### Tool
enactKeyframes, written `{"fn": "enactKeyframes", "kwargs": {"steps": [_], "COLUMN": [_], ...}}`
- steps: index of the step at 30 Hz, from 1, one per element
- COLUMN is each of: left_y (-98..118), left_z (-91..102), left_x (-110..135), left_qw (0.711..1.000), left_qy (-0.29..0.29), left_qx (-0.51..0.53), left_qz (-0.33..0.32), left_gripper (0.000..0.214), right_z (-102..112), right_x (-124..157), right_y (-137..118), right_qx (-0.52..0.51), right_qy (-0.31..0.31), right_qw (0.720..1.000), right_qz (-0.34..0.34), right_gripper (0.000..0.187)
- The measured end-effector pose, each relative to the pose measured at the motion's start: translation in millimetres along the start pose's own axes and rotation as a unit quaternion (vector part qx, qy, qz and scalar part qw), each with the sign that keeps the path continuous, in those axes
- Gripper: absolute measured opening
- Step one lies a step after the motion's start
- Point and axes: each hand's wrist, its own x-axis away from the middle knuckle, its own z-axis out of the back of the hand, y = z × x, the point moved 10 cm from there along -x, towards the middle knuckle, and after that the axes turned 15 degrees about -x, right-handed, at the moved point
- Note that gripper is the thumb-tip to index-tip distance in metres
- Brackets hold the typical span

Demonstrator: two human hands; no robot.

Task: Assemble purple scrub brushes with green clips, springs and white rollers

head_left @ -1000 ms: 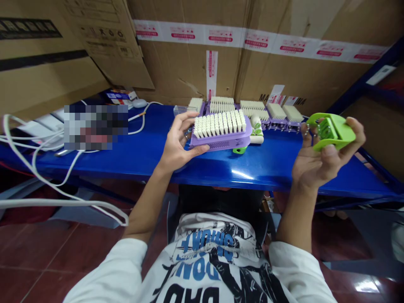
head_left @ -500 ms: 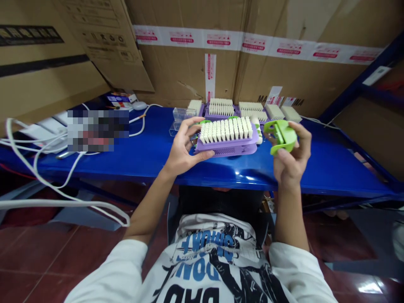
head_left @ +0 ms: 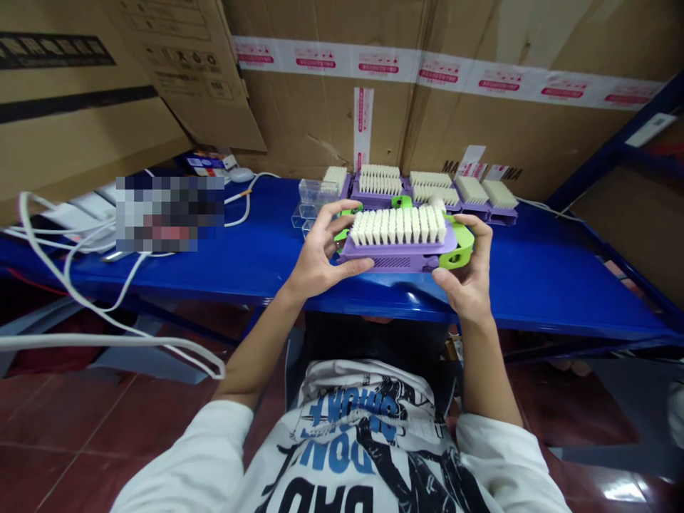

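Observation:
A purple brush [head_left: 392, 263] with cream bristles facing up is held above the front of the blue table. My left hand [head_left: 318, 256] is closed around its left end, thumb along the near side. At the brush's right end, my right hand [head_left: 473, 278] grips a bright green plastic end piece [head_left: 462, 246], which touches the purple body. Whether that piece is fully seated I cannot tell. Another bit of green shows by my left fingers, partly hidden. Behind the brush lies a green part [head_left: 402, 202] on the table.
Several purple brushes with cream bristles [head_left: 380, 179] line the back of the blue table [head_left: 256, 263], against cardboard. Clear plastic trays [head_left: 310, 203] stand left of them. White cables [head_left: 69, 278] and a blurred-out patch are at the left.
My right hand has moved left, bringing the green end piece from apart to against the right end of the brush. My left hand still holds the brush.

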Motion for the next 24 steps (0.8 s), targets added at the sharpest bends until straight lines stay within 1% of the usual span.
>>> {"fn": "enactKeyframes", "kwargs": {"steps": [2, 4, 8, 11, 14, 16, 18, 24], "left_y": [1.6, 4.2, 9.9, 11.4, 10.0, 8.0, 6.4, 4.6], "left_z": [-5.0, -8.2, -7.7, -7.2, -7.5, -7.7, -7.7, -4.5], "left_x": [0.8, 0.8, -0.6, -1.1, -0.9, -0.8, -0.9, -1.1], "left_qw": [1.000, 1.000, 1.000, 1.000, 1.000, 1.000, 1.000, 1.000], "left_qy": [-0.006, -0.009, 0.002, 0.006, 0.004, 0.002, 0.002, 0.025], "left_qx": [0.002, 0.005, -0.009, -0.014, -0.015, -0.017, -0.015, -0.012], "left_qz": [0.006, 0.005, -0.008, -0.013, -0.011, -0.005, -0.001, 0.006], "left_gripper": [0.109, 0.111, 0.106, 0.104, 0.109, 0.111, 0.112, 0.111], "right_z": [-0.9, -1.3, -3.6, -4.4, -6.8, -10.6, -14.0, -21.9], "right_x": [2.7, 5.0, 6.8, 6.6, 5.3, 4.2, 4.0, 9.2], "right_y": [-1.2, -0.6, -0.7, -3.6, -6.9, -7.5, -7.5, 4.0], "right_qx": [0.021, 0.025, -0.017, -0.028, 0.020, 0.046, 0.049, 0.054], "right_qy": [0.022, 0.046, 0.072, 0.080, 0.068, 0.045, 0.025, -0.005], "right_qw": [1.000, 0.999, 0.997, 0.996, 0.997, 0.998, 0.998, 0.999], "right_qz": [0.003, 0.002, 0.020, 0.035, 0.030, 0.020, 0.015, -0.006], "right_gripper": [0.093, 0.092, 0.083, 0.083, 0.092, 0.104, 0.115, 0.123]}}
